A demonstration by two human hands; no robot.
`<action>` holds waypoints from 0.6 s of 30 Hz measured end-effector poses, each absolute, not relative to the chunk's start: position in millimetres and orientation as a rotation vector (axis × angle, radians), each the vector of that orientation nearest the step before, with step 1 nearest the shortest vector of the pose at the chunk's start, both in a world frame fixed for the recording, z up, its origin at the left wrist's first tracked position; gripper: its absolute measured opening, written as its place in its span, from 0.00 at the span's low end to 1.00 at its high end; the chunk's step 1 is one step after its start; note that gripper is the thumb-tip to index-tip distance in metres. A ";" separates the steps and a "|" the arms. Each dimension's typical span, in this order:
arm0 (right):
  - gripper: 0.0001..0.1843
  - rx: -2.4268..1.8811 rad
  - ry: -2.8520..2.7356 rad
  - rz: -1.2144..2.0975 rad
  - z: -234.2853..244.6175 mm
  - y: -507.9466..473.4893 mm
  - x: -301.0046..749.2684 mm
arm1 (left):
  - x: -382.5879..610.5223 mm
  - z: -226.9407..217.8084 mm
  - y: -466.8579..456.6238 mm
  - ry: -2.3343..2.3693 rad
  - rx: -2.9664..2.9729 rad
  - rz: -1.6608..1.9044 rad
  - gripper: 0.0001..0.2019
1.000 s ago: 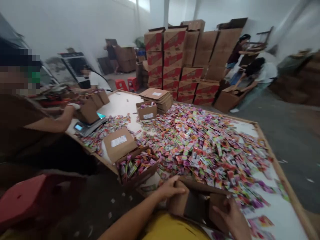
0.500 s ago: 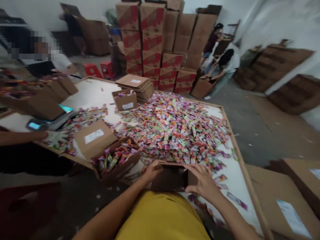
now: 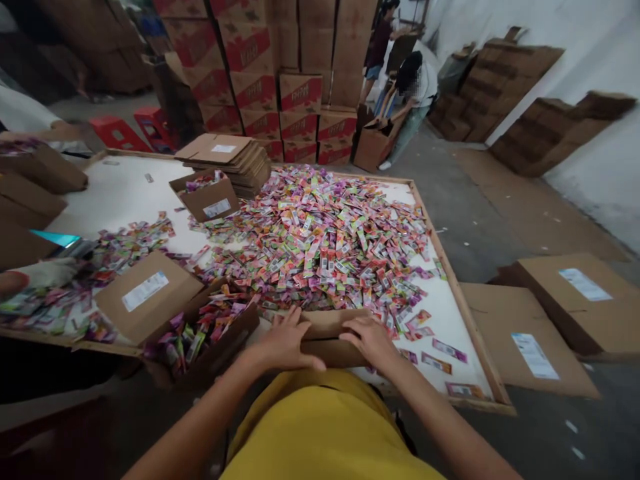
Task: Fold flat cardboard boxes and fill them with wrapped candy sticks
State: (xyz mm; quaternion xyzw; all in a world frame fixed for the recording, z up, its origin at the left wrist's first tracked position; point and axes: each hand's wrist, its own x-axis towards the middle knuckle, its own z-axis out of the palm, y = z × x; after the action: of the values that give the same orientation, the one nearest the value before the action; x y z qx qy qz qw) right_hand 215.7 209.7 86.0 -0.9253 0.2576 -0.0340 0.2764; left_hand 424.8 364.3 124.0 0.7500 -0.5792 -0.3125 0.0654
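Note:
Both my hands rest on a small brown cardboard box (image 3: 327, 330) at the near edge of the table. My left hand (image 3: 286, 341) grips its left end with fingers curled over the top. My right hand (image 3: 371, 341) presses on its right end, fingers bent over the flap. A big heap of colourful sachets (image 3: 320, 240) lies just beyond the box. An open box full of sachets (image 3: 200, 333) sits at my left.
The wooden-rimmed white table (image 3: 453, 293) carries a stack of flat cartons (image 3: 230, 157) and another open box (image 3: 207, 197). A gloved hand of another person (image 3: 43, 273) lies at the left. Flat cartons (image 3: 530, 333) lie on the floor at right. People work by stacked cartons (image 3: 280, 73) behind.
The view has swung right and down. The box in my hands was open and dark inside; now its top flap is folded down under my hands.

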 end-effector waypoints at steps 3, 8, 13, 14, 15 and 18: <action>0.06 -2.756 0.699 -0.060 70.1 214.2 240.6 | 399.7 109.4 345.2 -1.893 2.402 -0.478 0.27; 0.10 -2.837 0.630 -0.115 52.5 225.3 248.6 | 386.5 62.7 336.3 -1.952 2.206 -0.106 0.10; 0.09 -2.663 0.658 -0.170 56.6 225.6 244.5 | 395.9 70.5 344.0 -1.996 2.039 -0.480 0.35; 0.07 -2.584 0.674 -0.201 58.0 221.8 245.1 | 395.3 75.6 342.5 -2.034 2.032 -0.563 0.48; 0.06 -2.478 0.674 -0.237 59.0 215.3 245.6 | 393.8 80.5 339.8 -2.053 2.058 -0.621 0.58; 0.06 -1.986 0.589 -0.356 55.1 174.2 239.0 | 389.9 92.9 332.0 -1.999 2.203 -0.692 0.62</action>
State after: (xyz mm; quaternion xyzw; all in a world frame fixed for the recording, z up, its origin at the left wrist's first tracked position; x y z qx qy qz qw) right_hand 239.0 174.2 55.1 -0.8201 0.2433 -0.1470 0.4967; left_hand 389.9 332.0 92.9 0.7207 -0.6538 -0.2263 0.0440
